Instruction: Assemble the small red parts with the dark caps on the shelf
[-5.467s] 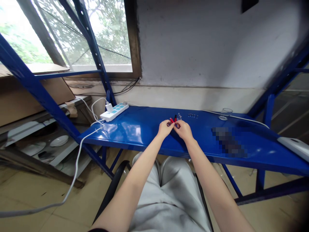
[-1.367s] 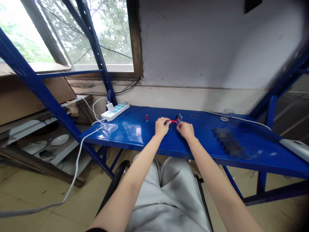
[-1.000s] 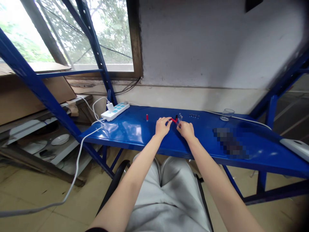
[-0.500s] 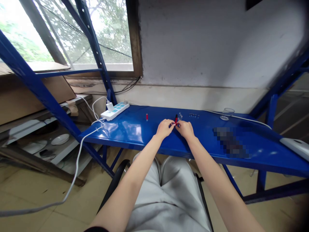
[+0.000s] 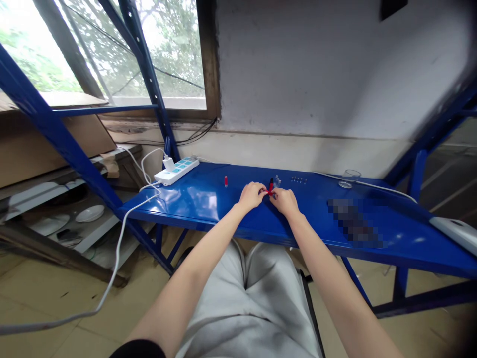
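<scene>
Above the blue table, my left hand (image 5: 252, 196) and my right hand (image 5: 284, 201) meet with fingertips pinched at a small red piece (image 5: 270, 192). Its exact kind is too small to make out, and fingers cover part of it. Just behind it stands a small dark upright object (image 5: 271, 182). Several clear little tubes (image 5: 277, 180) are beside that, close to my right hand. A small red tube with a pale lower end (image 5: 225, 182) stands upright by itself, left of my left hand.
Several tiny pieces (image 5: 298, 180) lie in a row on the blue table (image 5: 194, 199). Farther right are a clear glass (image 5: 349, 179) and a blurred dark item (image 5: 356, 223). A white power strip (image 5: 177, 170) with cables sits at the left end, beside a blue post (image 5: 149, 74).
My hands have drawn slightly apart and more of the red piece shows between the fingertips. The view has shifted a little. Other things on the table stay in place.
</scene>
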Available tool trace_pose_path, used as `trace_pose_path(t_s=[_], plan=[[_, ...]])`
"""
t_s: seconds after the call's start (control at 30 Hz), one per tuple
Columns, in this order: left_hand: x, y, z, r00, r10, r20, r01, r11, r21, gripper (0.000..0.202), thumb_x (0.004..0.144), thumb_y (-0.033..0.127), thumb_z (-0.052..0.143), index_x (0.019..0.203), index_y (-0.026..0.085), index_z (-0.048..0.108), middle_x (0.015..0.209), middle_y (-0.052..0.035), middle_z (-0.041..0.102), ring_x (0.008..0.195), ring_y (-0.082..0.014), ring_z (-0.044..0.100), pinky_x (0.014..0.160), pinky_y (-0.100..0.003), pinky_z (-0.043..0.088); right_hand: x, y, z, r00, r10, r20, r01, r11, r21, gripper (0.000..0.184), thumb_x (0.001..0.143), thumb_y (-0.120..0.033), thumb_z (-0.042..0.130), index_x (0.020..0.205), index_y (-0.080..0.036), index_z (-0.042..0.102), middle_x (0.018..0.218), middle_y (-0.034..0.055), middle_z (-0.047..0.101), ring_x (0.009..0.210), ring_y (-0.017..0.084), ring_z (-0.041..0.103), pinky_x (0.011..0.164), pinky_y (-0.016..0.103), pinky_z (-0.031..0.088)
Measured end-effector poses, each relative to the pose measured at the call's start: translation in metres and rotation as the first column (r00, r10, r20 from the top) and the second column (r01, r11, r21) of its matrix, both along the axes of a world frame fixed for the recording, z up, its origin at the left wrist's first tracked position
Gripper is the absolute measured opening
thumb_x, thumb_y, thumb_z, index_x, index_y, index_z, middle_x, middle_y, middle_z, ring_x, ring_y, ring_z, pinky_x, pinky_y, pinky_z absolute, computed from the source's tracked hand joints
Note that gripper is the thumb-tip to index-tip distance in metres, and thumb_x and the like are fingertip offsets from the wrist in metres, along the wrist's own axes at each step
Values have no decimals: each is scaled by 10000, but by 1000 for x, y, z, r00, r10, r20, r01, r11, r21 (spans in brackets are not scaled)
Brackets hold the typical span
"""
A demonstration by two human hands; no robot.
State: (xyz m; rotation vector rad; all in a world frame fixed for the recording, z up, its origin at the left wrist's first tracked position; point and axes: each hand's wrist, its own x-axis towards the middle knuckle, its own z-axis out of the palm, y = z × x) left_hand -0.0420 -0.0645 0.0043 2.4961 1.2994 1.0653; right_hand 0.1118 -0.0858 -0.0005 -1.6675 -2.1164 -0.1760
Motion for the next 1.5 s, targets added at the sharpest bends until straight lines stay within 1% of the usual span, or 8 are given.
trace_pose_path(t_s=[0.23,0.33,0.5,0.7,0.87,0.97,1.27,1.5], plan=[[-26,30,73,920,114,-375,-96,993,65,54,734,226,642,757,195,679,926,-77,615,1000,-272,494,907,-480,312,-3,1,-4,974,94,-207,-95,995,2,264,813,-312,439,935,-186,637,648,13,595,579,124,522,554,215,317],[-40,47,89,848,143,-510,-109,989,95,24,678,189,685,693,175,674,913,-90,598,1028,-280,465,942,-484,282,-2,2,-5,972,107,-208,-112,994,-13,240,811,-304,433,866,-192,638,657,16,592,582,121,517,538,209,312],[-62,62,81,798,159,-581,-117,987,110,83,655,210,701,612,164,647,880,-103,590,1046,-293,439,970,-490,248,-1,3,-6,974,108,-198,-116,993,-27,213,804,-295,432,822,-204,624,653,11,580,580,118,509,525,207,307],[-74,63,67,752,173,-635,-123,985,124,122,698,298,660,698,178,686,919,-126,594,1062,-303,431,966,-488,257,-2,4,-6,973,115,-198,-125,992,-35,222,802,-300,427,809,-204,627,652,19,578,587,125,512,527,211,311],[-77,63,68,705,213,-677,-146,977,156,51,703,184,634,693,170,681,954,-121,594,1049,-292,431,953,-477,258,-1,4,-7,975,115,-191,-124,992,-33,213,802,-293,429,805,-206,623,653,14,578,591,120,510,530,206,309],[-78,61,71,730,210,-650,-159,978,138,54,686,117,633,663,149,670,950,-131,592,1050,-306,441,952,-498,243,0,5,-8,974,113,-195,-121,992,-31,211,801,-296,430,799,-208,622,647,11,573,581,119,506,528,207,307],[-84,60,73,709,214,-672,-161,977,142,90,690,265,661,704,179,683,935,-114,606,1049,-290,435,973,-489,234,0,4,-7,979,108,-173,-115,993,-33,209,804,-289,430,793,-209,623,644,10,575,591,120,514,523,208,307],[-86,61,70,698,225,-680,-159,974,159,62,705,211,639,689,163,675,944,-122,604,1038,-291,436,971,-498,225,0,4,-7,976,102,-193,-113,992,-47,206,793,-283,431,796,-207,623,648,17,582,603,129,521,526,207,305]])
